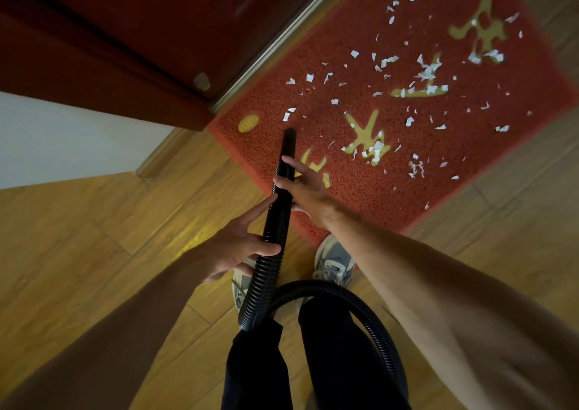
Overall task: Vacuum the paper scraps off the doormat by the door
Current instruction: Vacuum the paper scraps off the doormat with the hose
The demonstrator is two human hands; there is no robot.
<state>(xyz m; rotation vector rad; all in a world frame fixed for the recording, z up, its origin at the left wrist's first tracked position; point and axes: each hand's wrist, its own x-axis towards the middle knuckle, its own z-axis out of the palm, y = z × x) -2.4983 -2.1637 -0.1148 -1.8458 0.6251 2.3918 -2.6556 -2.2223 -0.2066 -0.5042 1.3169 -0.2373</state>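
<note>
A red doormat (360, 196) with yellow characters lies by the dark red door (131, 18). Several white paper scraps (426, 71) are strewn over its middle and far part. A black ribbed vacuum hose (277, 221) runs up from between my legs, and its smooth nozzle end (289, 138) hangs over the mat's near left corner, close to a scrap (286, 116). My left hand (238, 246) grips the hose low down. My right hand (302, 187) holds it higher, near the nozzle, with fingers partly spread.
Wooden floor (94, 253) surrounds the mat. A metal threshold strip (275, 43) runs along the door. A white wall (62, 140) with baseboard stands at left. My two grey shoes (333, 261) stand at the mat's near edge; the hose loops back around my right leg (369, 312).
</note>
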